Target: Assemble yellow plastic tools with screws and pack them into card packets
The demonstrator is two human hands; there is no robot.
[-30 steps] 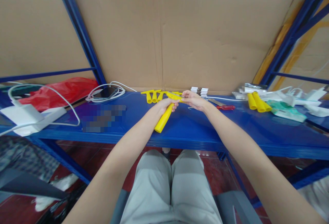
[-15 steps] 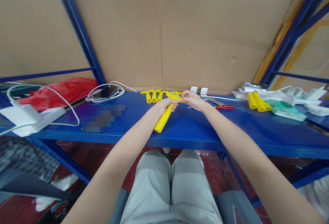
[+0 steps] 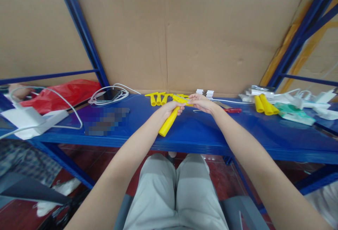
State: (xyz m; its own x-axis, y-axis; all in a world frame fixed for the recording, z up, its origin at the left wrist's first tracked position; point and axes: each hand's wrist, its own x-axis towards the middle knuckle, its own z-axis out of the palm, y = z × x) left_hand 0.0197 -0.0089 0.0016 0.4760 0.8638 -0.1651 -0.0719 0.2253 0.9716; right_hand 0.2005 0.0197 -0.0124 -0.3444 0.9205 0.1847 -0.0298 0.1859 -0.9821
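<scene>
A yellow T-shaped plastic tool is tilted above the front of the blue bench, its thick round handle pointing down toward me. My left hand is wrapped round it just below the crosspiece. At the right end of that crosspiece, my right hand is closed in a pinch; whatever is between its fingertips is too small to make out. Several similar yellow T-shaped tools lie in a row behind my hands. A screwdriver with a red handle lies just right of my right hand.
White clips stand by the cardboard back panel. Yellow tubes and a green-white packet lie at right. At left are a coiled white cable, a red bag, a white charger and another person's hand.
Another person's hand has come into view by the red bag at far left. My right hand has shifted very slightly at the crosspiece, while my left keeps its grip.
</scene>
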